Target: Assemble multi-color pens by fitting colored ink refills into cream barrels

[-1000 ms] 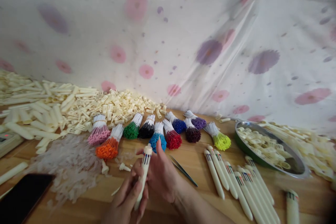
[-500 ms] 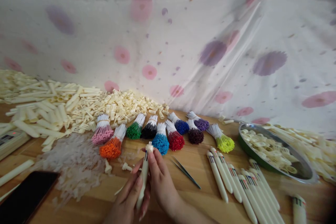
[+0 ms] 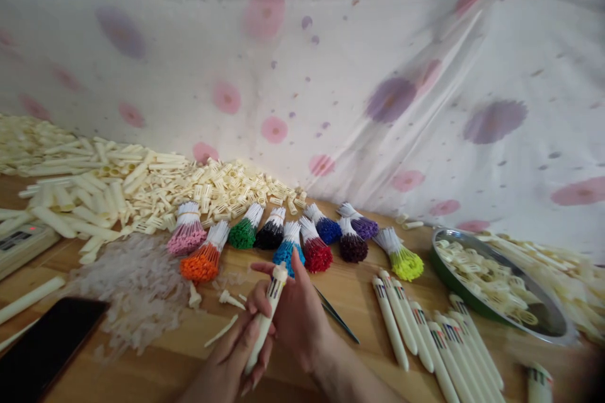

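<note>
A cream multi-colour pen (image 3: 266, 318) stands nearly upright between both hands, low in the middle of the view. My left hand (image 3: 231, 362) is closed round the pen's lower barrel. My right hand (image 3: 295, 312) holds its upper part, fingers near the cap end with the coloured sliders. Just behind the hands lie bundles of refills with coloured ends: pink (image 3: 186, 238), orange (image 3: 201, 261), green (image 3: 243, 234), black, blue, red (image 3: 316, 253), purple and yellow (image 3: 403, 259).
Several finished pens (image 3: 428, 343) lie in a row at the right. Tweezers (image 3: 336, 316) rest beside my right hand. A metal bowl (image 3: 543, 326) holds cream parts. Cream barrels and caps (image 3: 142, 186) are heaped at the left. A black phone (image 3: 45, 349) lies front left.
The pen has tilted and risen slightly to the right. My right fingers have shifted along its upper end, and the view has drifted a little.
</note>
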A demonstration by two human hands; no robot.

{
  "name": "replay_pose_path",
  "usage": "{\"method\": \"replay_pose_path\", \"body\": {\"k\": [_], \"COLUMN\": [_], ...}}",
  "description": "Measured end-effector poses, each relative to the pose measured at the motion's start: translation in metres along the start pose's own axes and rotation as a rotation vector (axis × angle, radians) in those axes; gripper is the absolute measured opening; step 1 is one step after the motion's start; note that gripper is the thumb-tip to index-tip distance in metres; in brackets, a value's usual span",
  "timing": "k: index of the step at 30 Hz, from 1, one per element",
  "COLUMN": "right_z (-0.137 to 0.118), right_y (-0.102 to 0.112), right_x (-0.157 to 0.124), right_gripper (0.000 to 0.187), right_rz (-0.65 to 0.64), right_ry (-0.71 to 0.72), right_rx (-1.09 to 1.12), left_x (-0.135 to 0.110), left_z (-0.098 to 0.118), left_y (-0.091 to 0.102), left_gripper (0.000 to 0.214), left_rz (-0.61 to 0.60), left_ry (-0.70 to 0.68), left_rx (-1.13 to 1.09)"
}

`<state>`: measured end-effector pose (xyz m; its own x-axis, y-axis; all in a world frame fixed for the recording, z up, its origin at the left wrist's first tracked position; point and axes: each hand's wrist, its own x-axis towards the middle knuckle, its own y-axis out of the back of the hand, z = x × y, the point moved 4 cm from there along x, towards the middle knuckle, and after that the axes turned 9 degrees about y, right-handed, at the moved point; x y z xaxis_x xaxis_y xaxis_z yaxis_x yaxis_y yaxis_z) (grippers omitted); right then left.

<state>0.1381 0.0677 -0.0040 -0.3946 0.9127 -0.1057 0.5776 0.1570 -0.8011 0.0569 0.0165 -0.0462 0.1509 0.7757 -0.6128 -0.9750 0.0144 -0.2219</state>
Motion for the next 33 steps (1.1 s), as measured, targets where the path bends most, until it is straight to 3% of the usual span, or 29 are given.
{"method": "replay_pose_path", "body": {"k": [4, 6, 10, 13, 16, 19, 26, 33], "right_z": [-0.003, -0.001, 0.003, 0.001, 0.0, 0.006, 0.01, 0.011], "right_y": [0.001, 0.003, 0.005, 0.0, -0.005, -0.006, 0.001, -0.004], "right_x": [0.002, 0.001, 0.001, -0.001, -0.002, -0.004, -0.007, -0.013], "right_gripper": [0.044, 0.04, 0.04, 0.054, 0.065, 0.065, 0.05, 0.032], "right_rz": [-0.03, -0.002, 0.034, 0.011, -0.029, -0.01, 0.138, 0.03], "right_ry": [-0.038, -0.024, -0.022, -0.03, -0.037, -0.017, 0.163, 0.244], "right_rx": [0.029, 0.022, 0.024, 0.029, 0.002, -0.068, -0.309, -0.326], "left_x": [-0.005, -0.004, 0.002, 0.005, 0.004, 0.002, 0.009, 0.008], "left_z": [-0.003, -0.003, -0.002, 0.003, 0.007, 0.008, -0.001, 0.001], "left_y": [-0.001, -0.002, -0.005, -0.008, -0.01, -0.009, -0.01, -0.009], "left_gripper": [0.073, 0.073, 0.06, 0.055, 0.049, 0.042, 0.042, 0.039], "left_rz": [0.054, 0.022, -0.1, -0.244, -0.407, -0.484, -0.502, -0.55], "left_ry": [0.095, 0.094, 0.066, 0.052, 0.105, 0.132, 0.089, 0.066], "left_rx": [-0.032, -0.032, -0.054, -0.217, -0.363, -0.416, -0.406, -0.449]}}
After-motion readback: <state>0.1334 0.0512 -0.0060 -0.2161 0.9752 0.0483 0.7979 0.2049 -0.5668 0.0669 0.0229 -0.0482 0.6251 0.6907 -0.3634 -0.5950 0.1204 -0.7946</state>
